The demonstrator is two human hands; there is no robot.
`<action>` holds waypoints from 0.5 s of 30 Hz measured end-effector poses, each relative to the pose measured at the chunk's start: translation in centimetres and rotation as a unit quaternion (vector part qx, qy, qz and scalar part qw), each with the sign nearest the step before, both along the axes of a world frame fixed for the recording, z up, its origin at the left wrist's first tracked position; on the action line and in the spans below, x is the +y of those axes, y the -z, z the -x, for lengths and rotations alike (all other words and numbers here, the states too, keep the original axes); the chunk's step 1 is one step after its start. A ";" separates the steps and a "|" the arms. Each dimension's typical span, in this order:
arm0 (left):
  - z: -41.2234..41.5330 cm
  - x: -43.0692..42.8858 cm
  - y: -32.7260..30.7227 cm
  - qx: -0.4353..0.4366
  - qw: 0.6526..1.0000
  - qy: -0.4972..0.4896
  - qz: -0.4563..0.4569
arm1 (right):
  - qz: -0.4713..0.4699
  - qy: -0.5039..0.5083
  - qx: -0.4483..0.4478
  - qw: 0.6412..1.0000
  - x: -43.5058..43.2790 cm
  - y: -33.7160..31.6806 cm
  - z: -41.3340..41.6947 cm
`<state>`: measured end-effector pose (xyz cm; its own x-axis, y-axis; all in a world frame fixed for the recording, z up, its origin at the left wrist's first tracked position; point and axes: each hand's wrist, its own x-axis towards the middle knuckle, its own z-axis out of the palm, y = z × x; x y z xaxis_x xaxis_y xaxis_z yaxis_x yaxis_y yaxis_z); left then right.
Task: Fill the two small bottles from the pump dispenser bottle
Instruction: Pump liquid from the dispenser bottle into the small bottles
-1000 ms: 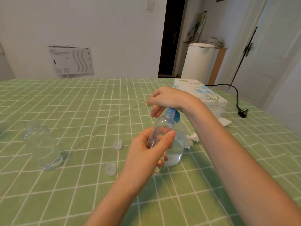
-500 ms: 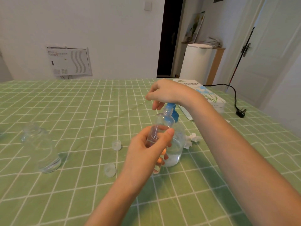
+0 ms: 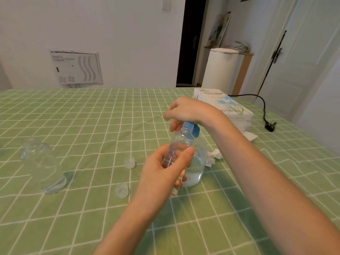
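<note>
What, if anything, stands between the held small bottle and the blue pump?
Nothing visible. The left hand holds the small bottle with its neck right at the blue pump, under the right hand. Both caps lie off to the side.

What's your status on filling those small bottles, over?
Left hand grips small bottle, mouth at the spout. Right hand atop pump dispenser bottle. Second bottle stands uncapped at left. Nothing blocking.

Holds a small bottle (image 3: 179, 144) in the left grip (image 3: 163, 173), neck against the blue pump head (image 3: 192, 127). Covers the top of the pump dispenser bottle (image 3: 198, 162) with the right grip (image 3: 189, 111). Shows a second small bottle (image 3: 43, 162) and two caps (image 3: 129, 162) (image 3: 121, 190) leftward on the surface (image 3: 92, 116).
</note>
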<state>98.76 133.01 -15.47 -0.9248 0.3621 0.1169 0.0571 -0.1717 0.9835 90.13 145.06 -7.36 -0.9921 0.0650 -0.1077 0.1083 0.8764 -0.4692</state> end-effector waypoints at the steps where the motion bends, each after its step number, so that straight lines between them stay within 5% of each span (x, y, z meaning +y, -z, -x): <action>1: 0.0 0.0 0.0 0.000 1.000 0.000 0.001 | -0.001 0.000 0.000 1.000 0.0 0.0 0.0; 15: 0.1 -0.1 -0.4 0.013 1.000 0.008 -0.002 | -0.051 -0.031 0.018 0.998 -0.4 -1.5 -0.1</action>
<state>98.67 132.95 -15.08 -0.9154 0.3764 0.1425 0.0797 -0.1776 0.9809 90.19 144.67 -5.89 -0.9977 0.0124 -0.0670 0.0370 0.9242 -0.3802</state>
